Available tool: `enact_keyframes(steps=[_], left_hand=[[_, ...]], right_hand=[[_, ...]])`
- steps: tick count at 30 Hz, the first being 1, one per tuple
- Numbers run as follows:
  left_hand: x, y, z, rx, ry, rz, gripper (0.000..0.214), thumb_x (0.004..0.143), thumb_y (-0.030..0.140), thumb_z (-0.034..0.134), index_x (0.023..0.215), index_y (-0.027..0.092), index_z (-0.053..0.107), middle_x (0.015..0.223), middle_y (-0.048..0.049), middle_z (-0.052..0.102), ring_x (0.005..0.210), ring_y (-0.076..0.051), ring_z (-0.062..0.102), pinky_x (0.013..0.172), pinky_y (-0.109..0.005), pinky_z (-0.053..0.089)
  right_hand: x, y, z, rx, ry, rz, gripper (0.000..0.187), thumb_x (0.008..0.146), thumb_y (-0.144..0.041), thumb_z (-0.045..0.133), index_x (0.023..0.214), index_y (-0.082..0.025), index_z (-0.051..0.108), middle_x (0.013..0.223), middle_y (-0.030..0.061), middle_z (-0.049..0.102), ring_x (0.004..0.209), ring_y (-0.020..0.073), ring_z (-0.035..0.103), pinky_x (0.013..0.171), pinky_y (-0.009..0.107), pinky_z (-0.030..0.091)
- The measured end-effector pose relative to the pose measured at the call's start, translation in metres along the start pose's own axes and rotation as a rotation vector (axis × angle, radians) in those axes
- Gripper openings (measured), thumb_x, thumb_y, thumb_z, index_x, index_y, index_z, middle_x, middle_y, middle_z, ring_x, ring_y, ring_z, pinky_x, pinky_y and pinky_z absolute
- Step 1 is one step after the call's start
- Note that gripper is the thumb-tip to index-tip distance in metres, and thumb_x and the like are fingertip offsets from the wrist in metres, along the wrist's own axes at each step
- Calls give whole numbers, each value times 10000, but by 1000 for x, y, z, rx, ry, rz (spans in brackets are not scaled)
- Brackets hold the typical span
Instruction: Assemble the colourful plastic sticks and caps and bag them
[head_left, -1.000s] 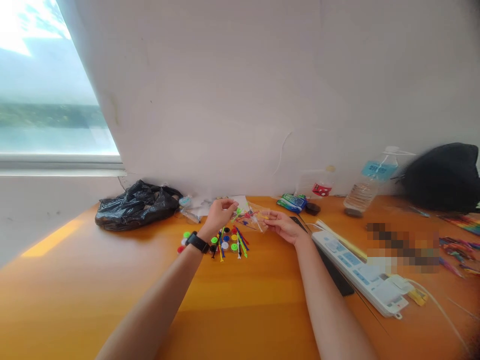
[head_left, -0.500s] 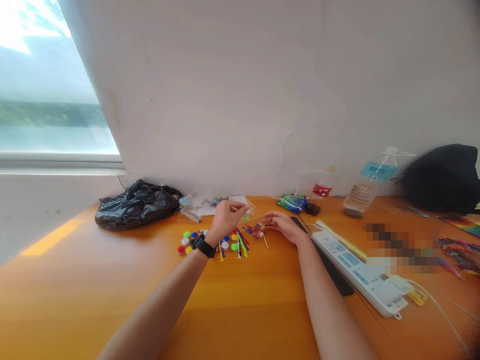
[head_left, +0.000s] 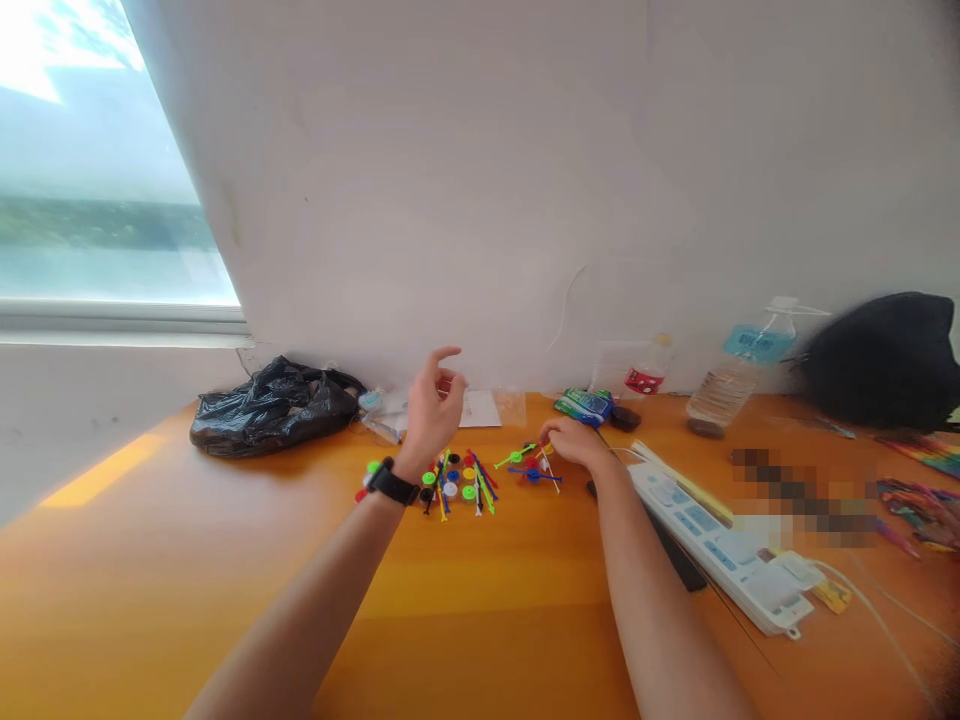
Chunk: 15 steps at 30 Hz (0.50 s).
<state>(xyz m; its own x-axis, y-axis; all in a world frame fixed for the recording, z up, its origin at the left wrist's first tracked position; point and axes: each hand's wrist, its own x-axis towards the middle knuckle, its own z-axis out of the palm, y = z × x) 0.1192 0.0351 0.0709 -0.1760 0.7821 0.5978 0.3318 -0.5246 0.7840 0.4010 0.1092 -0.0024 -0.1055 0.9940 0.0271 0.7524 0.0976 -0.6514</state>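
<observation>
I see the left hand [head_left: 433,412] lifted off the table, fingers loosely spread, nothing in it. It hangs just above the far edge of the main pile of coloured sticks and caps [head_left: 459,482]. The right hand [head_left: 574,443] is down on the orange table [head_left: 480,600], fingers curled onto the smaller cluster of sticks [head_left: 529,466] just right of the main pile. Can't tell if it pinches 1. The clear bag [head_left: 512,404] lies beyond both piles, beside the white paper [head_left: 478,408]. The power strip [head_left: 716,540] sits right of the right forearm.
</observation>
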Motion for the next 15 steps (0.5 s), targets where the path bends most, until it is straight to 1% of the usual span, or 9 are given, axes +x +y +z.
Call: enact_keyframes(steps=[1, 3, 4, 5, 6, 7, 9, 12, 15], left_hand=[[3, -4, -5, 15, 62, 5, 344, 958, 234, 552, 1287, 221, 651, 870, -15, 734, 690, -136, 625, 635, -226, 472], [9, -18, -14, 106, 151, -27, 234, 967, 276, 541, 1108, 210, 715, 836, -21, 726, 646, -134, 607, 603, -228, 449], [12, -27, -18, 169, 150, -70, 234, 966, 290, 536, 1023, 198, 743, 775, -25, 711, 628, -143, 605, 598, -237, 448], [15, -38, -21, 222, 132, -125, 259, 964, 303, 533, 1014, 187, 759, 736, -33, 703, 627, -159, 615, 599, -248, 454], [17, -48, -25, 266, 79, -177, 301, 971, 319, 519, 1072, 175, 763, 751, -48, 717, 643, -176, 633, 601, -260, 467], [18, -59, -28, 303, -23, -212, 352, 984, 346, 505, 1161, 168, 751, 809, -72, 746, 678, -193, 659, 609, -270, 485], [18, -76, -33, 317, -147, -225, 379, 956, 375, 571, 1202, 148, 749, 1008, -126, 783, 772, -218, 705, 643, -283, 527], [15, -93, -35, 346, -318, -194, 471, 910, 346, 646, 1341, 163, 694, 1198, -141, 765, 839, -225, 725, 739, -311, 576], [10, -100, -33, 411, -451, -122, 545, 885, 284, 665, 1422, 194, 645, 1319, -134, 726, 1046, -271, 712, 955, -373, 555]], right_hand=[[0, -2, -2, -31, 6, 3, 248, 752, -97, 560, 845, -176, 776, 1013, 83, 784, 1018, 246, 690, 934, 300, 491], [1, -6, -5, -79, 16, -11, 301, 778, -76, 548, 946, -160, 783, 1130, 113, 770, 1098, 258, 677, 974, 306, 476], [2, -8, -5, -93, 14, -26, 330, 794, -67, 536, 999, -155, 780, 1182, 121, 759, 1133, 255, 669, 990, 301, 470], [3, -11, -5, -100, 2, -47, 357, 810, -59, 526, 1046, -156, 775, 1219, 121, 749, 1154, 246, 665, 996, 290, 469], [3, -14, -4, -103, -21, -72, 377, 822, -52, 521, 1083, -160, 770, 1240, 113, 744, 1158, 231, 666, 992, 275, 472], [3, -17, -2, -102, -52, -98, 390, 826, -45, 527, 1106, -170, 769, 1249, 100, 744, 1146, 216, 673, 975, 257, 480], [2, -22, 4, -98, -128, -140, 398, 813, -40, 576, 1119, -196, 777, 1225, 71, 756, 1082, 192, 694, 914, 229, 504], [1, -23, 19, -105, -222, -151, 387, 764, -75, 704, 1111, -220, 796, 1090, 49, 782, 903, 177, 716, 780, 221, 528], [1, -18, 32, -122, -260, -126, 346, 736, -141, 801, 1074, -213, 801, 933, 35, 778, 754, 163, 697, 670, 221, 505]])
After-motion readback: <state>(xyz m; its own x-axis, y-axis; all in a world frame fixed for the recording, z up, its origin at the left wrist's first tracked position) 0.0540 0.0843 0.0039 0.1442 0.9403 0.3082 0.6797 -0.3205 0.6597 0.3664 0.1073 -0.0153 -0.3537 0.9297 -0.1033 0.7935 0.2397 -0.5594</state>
